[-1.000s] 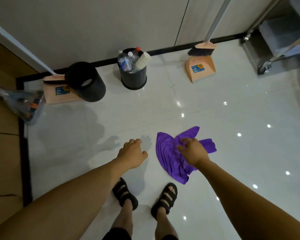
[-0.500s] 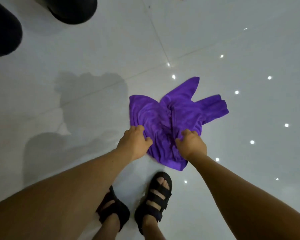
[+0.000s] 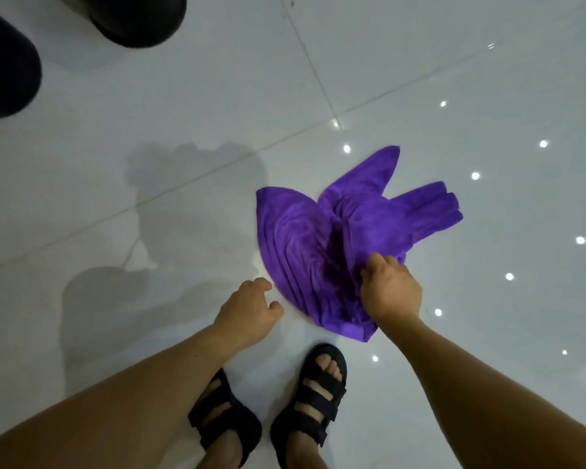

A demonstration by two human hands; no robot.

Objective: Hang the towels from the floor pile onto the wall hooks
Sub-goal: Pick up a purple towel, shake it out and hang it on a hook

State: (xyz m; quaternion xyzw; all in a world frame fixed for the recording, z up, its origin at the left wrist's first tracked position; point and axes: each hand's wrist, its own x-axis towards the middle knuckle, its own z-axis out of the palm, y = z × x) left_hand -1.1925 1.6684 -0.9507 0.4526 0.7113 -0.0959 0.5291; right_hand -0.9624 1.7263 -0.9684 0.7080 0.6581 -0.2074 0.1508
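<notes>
A crumpled purple towel (image 3: 335, 238) lies on the glossy white tiled floor in front of my feet. My right hand (image 3: 391, 291) rests on the towel's near right part, its fingers closed into the cloth. My left hand (image 3: 251, 309) hovers just left of the towel's near edge, fingers loosely curled and apart, holding nothing. No wall hooks are in view.
Two black bins stand at the top left: one (image 3: 139, 18) upright, another (image 3: 4, 59) at the frame's left edge. My feet in black sandals (image 3: 312, 394) stand just below the towel. White floor tiles (image 3: 420, 79) stretch to the right and beyond the towel.
My left hand has come off the towel and drawn back to the left. My right hand stays gripping the cloth. The view has shifted slightly.
</notes>
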